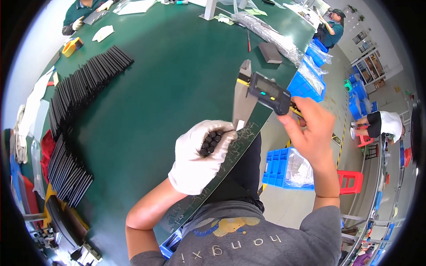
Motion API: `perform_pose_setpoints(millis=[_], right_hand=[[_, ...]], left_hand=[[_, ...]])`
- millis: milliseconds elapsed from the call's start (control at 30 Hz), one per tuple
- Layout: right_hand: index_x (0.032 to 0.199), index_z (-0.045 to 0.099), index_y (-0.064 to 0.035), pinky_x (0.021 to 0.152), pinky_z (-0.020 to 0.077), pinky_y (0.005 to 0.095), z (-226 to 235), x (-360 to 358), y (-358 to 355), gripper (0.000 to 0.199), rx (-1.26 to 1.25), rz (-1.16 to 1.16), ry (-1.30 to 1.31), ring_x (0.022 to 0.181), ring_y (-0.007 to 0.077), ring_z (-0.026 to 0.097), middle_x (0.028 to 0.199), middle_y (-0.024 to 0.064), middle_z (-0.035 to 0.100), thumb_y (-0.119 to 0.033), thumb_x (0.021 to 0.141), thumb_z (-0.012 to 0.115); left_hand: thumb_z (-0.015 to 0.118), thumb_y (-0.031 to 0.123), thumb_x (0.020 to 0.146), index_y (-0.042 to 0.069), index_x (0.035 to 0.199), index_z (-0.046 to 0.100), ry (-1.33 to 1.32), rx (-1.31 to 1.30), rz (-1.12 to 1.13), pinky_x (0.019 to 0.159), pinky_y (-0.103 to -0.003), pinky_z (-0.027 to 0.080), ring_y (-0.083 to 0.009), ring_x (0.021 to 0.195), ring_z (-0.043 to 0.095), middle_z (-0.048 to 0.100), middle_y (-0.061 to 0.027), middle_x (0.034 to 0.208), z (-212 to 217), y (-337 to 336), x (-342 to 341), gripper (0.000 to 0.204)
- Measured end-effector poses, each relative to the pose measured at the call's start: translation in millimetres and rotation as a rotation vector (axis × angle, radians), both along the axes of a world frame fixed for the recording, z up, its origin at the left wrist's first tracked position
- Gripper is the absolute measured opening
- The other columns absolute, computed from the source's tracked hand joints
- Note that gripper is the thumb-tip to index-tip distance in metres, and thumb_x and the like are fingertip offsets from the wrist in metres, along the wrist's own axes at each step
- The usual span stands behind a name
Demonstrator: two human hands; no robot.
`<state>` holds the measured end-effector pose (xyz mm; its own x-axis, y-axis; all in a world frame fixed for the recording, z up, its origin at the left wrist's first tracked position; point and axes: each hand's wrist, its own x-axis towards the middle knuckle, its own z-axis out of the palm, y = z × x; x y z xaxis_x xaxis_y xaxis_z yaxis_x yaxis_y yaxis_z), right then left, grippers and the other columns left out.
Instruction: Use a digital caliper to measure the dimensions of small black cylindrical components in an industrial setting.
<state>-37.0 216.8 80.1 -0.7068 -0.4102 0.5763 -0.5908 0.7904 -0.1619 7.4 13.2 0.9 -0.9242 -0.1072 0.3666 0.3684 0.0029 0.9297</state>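
My left hand, in a white glove, is wrapped round a bundle of black rods whose ends face up. Bare, my right hand grips a digital caliper by the end of its beam. The caliper's jaws reach across to my left thumb and fingertips. A small bright piece shows at the jaw tips there; I cannot tell whether it is pinched between them. To the left on the green table, many more black rods lie side by side in a long curved row, with a second group nearer.
Yellow tape stands at the far left, near a co-worker's gloved hand. A dark block and plastic-wrapped lengths lie at the far edge. Blue crates and a red stool stand on the floor to the right.
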Motion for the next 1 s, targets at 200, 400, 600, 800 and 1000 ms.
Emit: perform_pose_setpoints(millis=[200,400,600,800,1000], right_hand=[[0.089,0.057,-0.0026,0.045,0.0387,0.0300,-2.4,7.8,-10.6,0.025,0.000,0.071,-0.079,0.051,0.0200,0.052,0.064,0.0064,0.054,-0.018,0.072,0.068],[0.088,0.058,-0.0028,0.043,0.0373,0.0293,-6.6,5.7,-11.5,0.025,-0.017,0.068,-0.138,0.048,0.0187,0.051,0.065,0.0061,0.055,-0.020,0.073,0.069],[0.081,0.060,-0.0034,0.042,0.0362,0.0298,-7.0,2.6,-10.4,0.027,-0.027,0.053,-0.152,0.047,0.0198,0.050,0.063,0.0064,0.056,-0.025,0.071,0.072],[0.074,0.060,-0.0041,0.042,0.0363,0.0307,-5.0,0.3,-7.7,0.031,0.029,0.040,-0.061,0.047,0.0224,0.051,0.060,0.0067,0.055,-0.030,0.066,0.076],[0.071,0.059,-0.0058,0.041,0.0361,0.0307,-8.8,-0.6,-7.1,0.032,0.020,0.069,0.007,0.045,0.0223,0.051,0.057,0.0054,0.053,-0.032,0.065,0.077]], left_hand=[[0.069,-0.002,0.076,0.002,0.089,0.062,0.046,0.082,0.028,0.063,-0.023,0.050,-0.0105,0.068,0.061,0.064,-0.0074,0.079,-3.1,1.8,0.3,0.016],[0.069,-0.002,0.076,0.002,0.089,0.061,0.047,0.119,-0.019,0.062,-0.023,0.049,-0.0106,0.068,0.061,0.064,-0.0072,0.079,-2.9,0.4,0.3,0.016],[0.067,-0.003,0.077,0.002,0.089,0.061,0.023,0.020,-0.082,0.062,-0.023,0.048,-0.0109,0.068,0.060,0.063,-0.0060,0.077,4.5,-5.8,-1.2,0.015],[0.066,-0.004,0.077,0.003,0.089,0.062,0.038,0.044,-0.106,0.063,-0.024,0.047,-0.0113,0.068,0.059,0.062,-0.0059,0.078,2.1,-4.6,-2.6,0.014],[0.065,-0.004,0.079,0.002,0.090,0.062,-0.007,0.099,-0.127,0.060,-0.022,0.045,-0.0087,0.065,0.055,0.060,-0.0023,0.075,4.2,-6.2,2.0,0.013]])
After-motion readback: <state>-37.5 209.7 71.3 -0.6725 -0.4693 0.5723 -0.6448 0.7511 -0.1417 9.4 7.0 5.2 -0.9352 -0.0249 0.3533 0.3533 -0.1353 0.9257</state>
